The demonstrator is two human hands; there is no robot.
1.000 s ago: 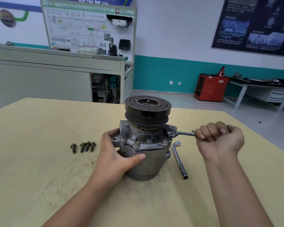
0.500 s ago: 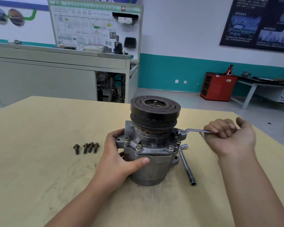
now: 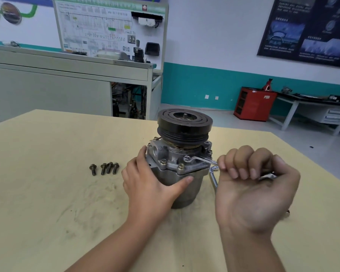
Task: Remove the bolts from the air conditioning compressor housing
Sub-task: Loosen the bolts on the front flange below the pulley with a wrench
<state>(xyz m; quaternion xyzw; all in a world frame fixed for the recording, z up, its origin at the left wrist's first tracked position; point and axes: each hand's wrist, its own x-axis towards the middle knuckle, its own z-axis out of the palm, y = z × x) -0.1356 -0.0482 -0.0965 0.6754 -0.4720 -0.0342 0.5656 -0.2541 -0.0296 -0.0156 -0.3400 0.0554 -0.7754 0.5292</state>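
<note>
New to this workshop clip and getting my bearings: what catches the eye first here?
A compressor with a black pulley on top stands upright on the table, the left hand wrapped round its body. The right hand grips a wrench whose ring end reaches the housing's flange. Four loose bolts lie in a row on the table, left of the compressor.

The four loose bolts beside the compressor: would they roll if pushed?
The loose bolts lie on their sides on the table, so a push would probably roll them. Their wider heads would likely make them curve, not run straight. Small metal: probably light, stiff.
</note>
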